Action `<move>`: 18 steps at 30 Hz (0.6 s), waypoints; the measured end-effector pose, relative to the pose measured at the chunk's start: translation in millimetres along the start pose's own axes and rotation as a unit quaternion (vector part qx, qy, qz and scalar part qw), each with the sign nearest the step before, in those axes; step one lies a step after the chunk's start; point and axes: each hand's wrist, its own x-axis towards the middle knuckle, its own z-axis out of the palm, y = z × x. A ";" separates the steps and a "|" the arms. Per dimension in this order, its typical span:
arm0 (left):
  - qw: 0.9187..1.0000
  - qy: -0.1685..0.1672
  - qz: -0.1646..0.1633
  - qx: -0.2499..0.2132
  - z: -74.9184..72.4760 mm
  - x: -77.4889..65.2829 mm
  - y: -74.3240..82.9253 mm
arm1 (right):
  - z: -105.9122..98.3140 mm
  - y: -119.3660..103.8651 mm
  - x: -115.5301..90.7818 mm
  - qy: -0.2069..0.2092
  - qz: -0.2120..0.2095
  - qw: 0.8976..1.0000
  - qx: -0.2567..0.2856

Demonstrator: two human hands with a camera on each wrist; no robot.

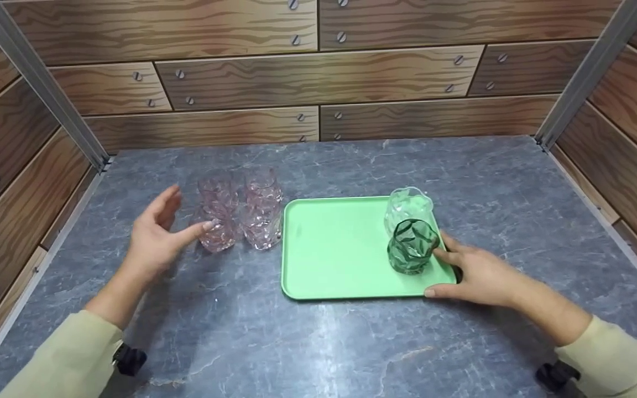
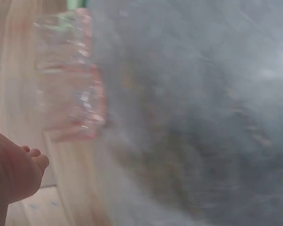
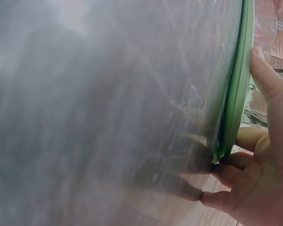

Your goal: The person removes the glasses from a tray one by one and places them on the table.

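A light green tray (image 1: 335, 249) lies on the table, its right front corner gripped by my right hand (image 1: 479, 273). My thumb lies at the front rim, and the other fingers bend at the right side, partly hidden. On the tray's right part a dark green glass (image 1: 413, 249) stands in front of a clear glass (image 1: 407, 205). My left hand (image 1: 155, 235) holds nothing, its fingers spread beside several faceted pink glasses (image 1: 263, 221). Its thumb overlaps the front left pink glass (image 1: 218, 235) in the head view. The left wrist view is blurred but shows pink glasses (image 2: 73, 101).
The pink glasses stand in two close columns just left of the tray. Under everything is a grey marbled table (image 1: 318, 342). Wood-patterned panels (image 1: 318, 77) enclose its back and sides, with metal posts (image 1: 56, 94) at the back corners.
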 end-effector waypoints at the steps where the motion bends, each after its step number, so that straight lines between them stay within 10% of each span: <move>1: 1.000 0.003 0.009 0.002 0.2 -1.0 7.2 | -0.1 -0.1 0.1 0.000 0.000 1.000 -0.001; 9: 0.996 -0.009 0.080 -0.032 26.1 -4.1 60.3 | 0.6 -0.4 -0.2 0.000 0.000 1.000 -0.003; 18: 0.988 -0.088 0.095 -0.080 91.3 -4.0 104.6 | 0.5 0.5 -0.3 0.002 -0.001 1.000 0.000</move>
